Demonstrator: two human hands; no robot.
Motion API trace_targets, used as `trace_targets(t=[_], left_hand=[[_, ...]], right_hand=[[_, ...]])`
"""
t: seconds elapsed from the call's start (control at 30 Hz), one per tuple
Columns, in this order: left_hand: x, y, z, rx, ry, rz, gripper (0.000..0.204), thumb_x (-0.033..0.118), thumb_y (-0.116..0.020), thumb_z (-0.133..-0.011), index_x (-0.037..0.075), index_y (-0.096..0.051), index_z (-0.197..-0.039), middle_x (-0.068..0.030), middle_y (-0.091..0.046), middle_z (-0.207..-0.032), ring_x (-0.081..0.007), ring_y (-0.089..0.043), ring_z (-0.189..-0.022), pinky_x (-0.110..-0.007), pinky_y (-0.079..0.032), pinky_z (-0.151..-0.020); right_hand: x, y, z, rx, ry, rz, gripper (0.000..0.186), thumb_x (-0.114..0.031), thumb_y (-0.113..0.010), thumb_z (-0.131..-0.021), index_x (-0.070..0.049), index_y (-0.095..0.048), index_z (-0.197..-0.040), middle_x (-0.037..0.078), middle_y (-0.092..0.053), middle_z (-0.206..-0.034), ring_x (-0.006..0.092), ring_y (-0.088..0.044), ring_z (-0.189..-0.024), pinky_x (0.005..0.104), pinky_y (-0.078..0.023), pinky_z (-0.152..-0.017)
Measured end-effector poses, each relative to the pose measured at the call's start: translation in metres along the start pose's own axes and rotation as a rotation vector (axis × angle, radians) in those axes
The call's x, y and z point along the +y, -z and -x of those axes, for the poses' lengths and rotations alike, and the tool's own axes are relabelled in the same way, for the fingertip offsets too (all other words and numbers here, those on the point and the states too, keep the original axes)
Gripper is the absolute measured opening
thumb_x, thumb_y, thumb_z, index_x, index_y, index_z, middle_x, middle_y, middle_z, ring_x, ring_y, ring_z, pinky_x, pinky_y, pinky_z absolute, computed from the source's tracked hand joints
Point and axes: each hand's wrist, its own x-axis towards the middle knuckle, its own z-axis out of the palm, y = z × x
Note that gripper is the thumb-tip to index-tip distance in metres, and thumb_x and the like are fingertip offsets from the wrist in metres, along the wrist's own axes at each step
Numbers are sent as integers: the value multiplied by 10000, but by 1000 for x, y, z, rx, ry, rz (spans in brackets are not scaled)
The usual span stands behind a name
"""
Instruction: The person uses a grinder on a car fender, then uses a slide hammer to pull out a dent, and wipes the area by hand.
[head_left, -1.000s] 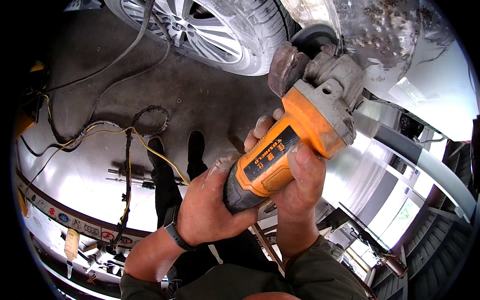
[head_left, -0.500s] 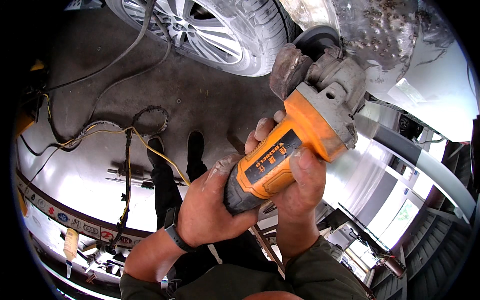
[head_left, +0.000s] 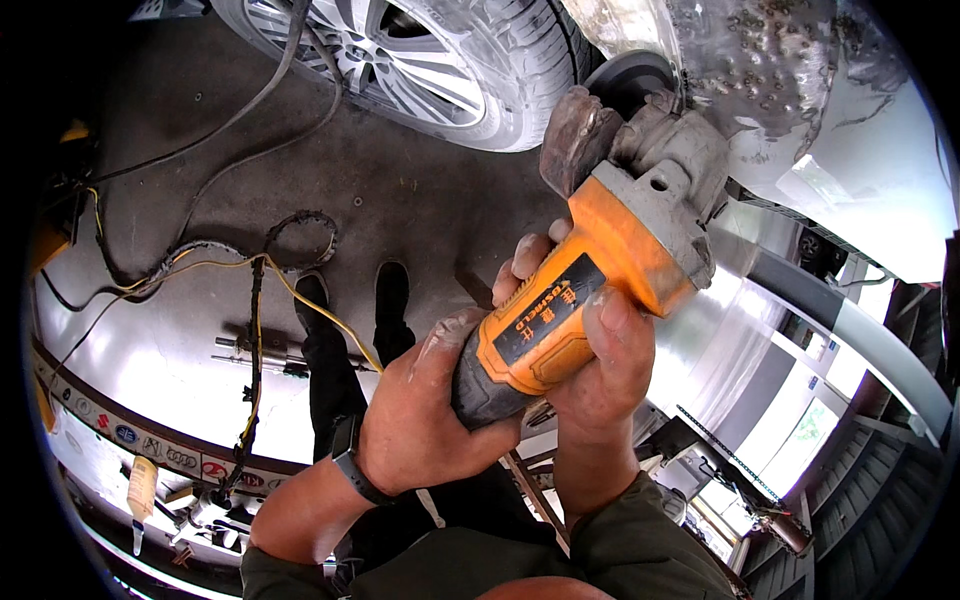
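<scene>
Both my hands grip an orange and grey angle grinder, which slants up and to the right. My left hand wraps round its dark rear end, with a watch on that wrist. Farther forward, my right hand clasps the orange body, its thumb along the near side and fingertips showing at the far side. The grinder's dark disc is at or very near the bare, pitted metal of a car body panel; whether they touch I cannot tell. A worn brownish guard sticks out beside the grinder's head.
Left of the panel stands a car wheel with a silver rim. Dark and yellow cables wind over the grey floor at left. A bottle with a nozzle is at the lower left. My feet are below the wheel.
The grinder and both hands have shifted very slightly, with the body rolled a little in my grip. Everything else looks the same.
</scene>
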Motion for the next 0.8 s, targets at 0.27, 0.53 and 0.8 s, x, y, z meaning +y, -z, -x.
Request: trace_targets(t=[0.27, 0.53, 0.8], left_hand=[[-1, 1, 0, 2, 10, -16, 753, 158, -823, -706, -49, -470, -1338, -224, -711, -1065, -323, -738, -982, -380, -584, -835], [2, 1, 0, -21, 10, -24, 765, 162, -824, -706, -48, -462, -1346, -226, -708, -1067, -324, -738, -981, -380, -584, -838], [1, -1, 1, -33, 30, 18, 773, 160, -826, -704, -58, -457, -1346, -223, -709, -1071, -318, -738, -982, -378, -585, -841]], right_hand=[[-3, -3, -1, 3, 3, 49, 616, -383, -576, -926, 12, -417, -1372, 184, -552, -1151, 266, -590, -1042, 394, -516, -900], [-2, -3, 1, 31, -2, 34, 615, -380, -582, -921, 16, -427, -1364, 182, -562, -1145, 261, -593, -1037, 388, -516, -894], [0, 0, 3, 54, 12, 39, 611, -382, -570, -925, 16, -430, -1367, 182, -571, -1142, 267, -618, -1014, 389, -539, -865]])
